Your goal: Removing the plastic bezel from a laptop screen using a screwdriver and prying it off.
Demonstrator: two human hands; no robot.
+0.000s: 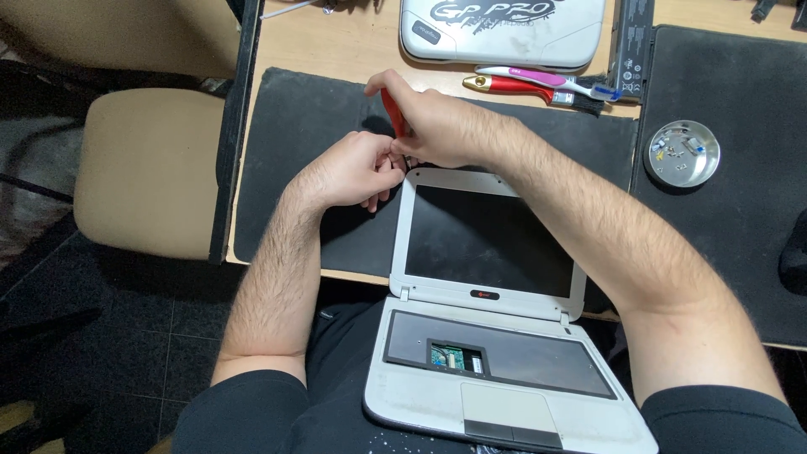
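Both forearms reach out over the small white laptop (483,277), which lies open across the person's lap and the desk edge. The right hand (441,126) is clenched round a red-handled tool (393,113) at the screen's top left corner. The left hand (357,168) pinches there too; the tool's tip is hidden between the fingers.

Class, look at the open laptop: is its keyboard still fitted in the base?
No: the laptop base shows a bare dark tray with an open cut-out exposing a circuit board, no keys.
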